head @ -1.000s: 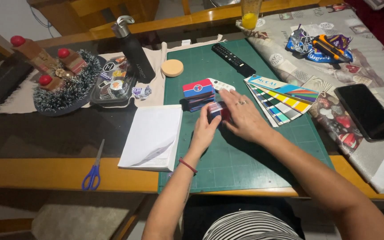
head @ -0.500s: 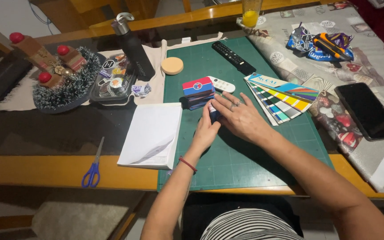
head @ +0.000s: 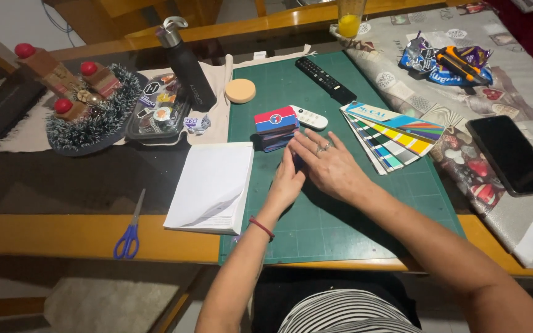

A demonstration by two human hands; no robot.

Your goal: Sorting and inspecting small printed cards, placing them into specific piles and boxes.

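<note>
Just beyond both fingertips, the stack of small cards point(head: 276, 126) is lying crosswise — right hand point(head: 331, 166) spreading flat and empty, left hand point(head: 287, 182) pressing flat, nearer.

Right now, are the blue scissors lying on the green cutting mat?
No, the blue scissors lie on the wooden table edge, left of the white notepad, off the green cutting mat.

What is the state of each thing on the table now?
left hand: flat on the green cutting mat
right hand: pressing down beside the left
notepad: open, top sheet curled
colour swatch fan: spread out
scissors: closed
black bottle: upright, capped
phone: screen dark
</note>
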